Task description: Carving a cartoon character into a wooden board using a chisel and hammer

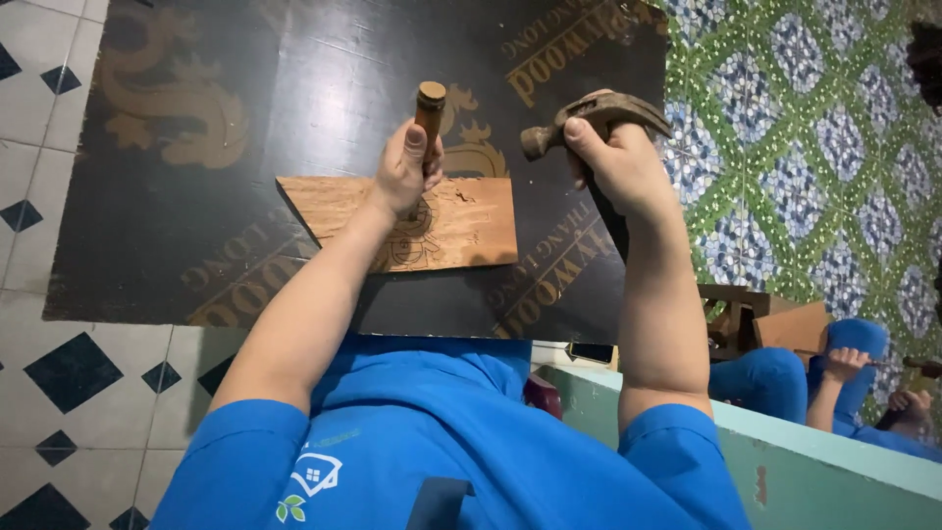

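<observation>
I see a wooden plank (432, 221), flat on a black board (294, 118), bearing a pencilled pattern and shallow carved cuts. My left hand (407, 167) has its grip clamped on a wooden-handled chisel (429, 108), held upright with its tip on the plank's carved area. My right hand (618, 162) has its grip clamped on a claw hammer (589, 113), raised just beside the chisel's butt, not touching it. The board lies on a tiled floor (59, 393); another person's hand (846, 363) shows far right.
</observation>
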